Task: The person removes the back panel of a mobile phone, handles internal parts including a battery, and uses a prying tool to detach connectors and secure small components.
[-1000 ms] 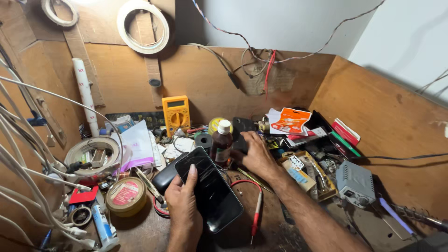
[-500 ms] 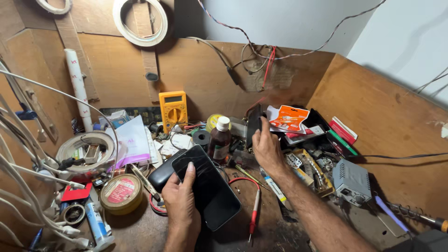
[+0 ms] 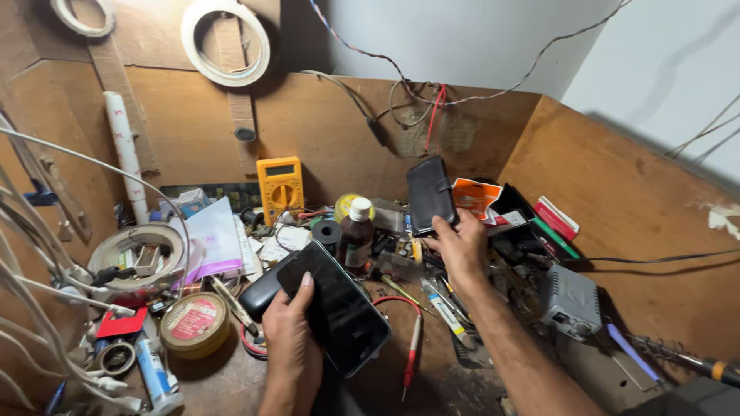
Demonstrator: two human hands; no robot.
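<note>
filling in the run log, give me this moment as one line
left hand: holds black phone screen up | right hand: lifts black wallet case above cluttered bench | nearby: brown bottle, yellow multimeter

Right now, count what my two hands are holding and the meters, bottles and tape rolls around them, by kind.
Phones and cases in hand: 2, the black phone in the left hand, the black wallet case in the right hand.
Yellow multimeter: 1
Brown bottle: 1
White tape rolls on the wall: 2
Total: 6
</note>
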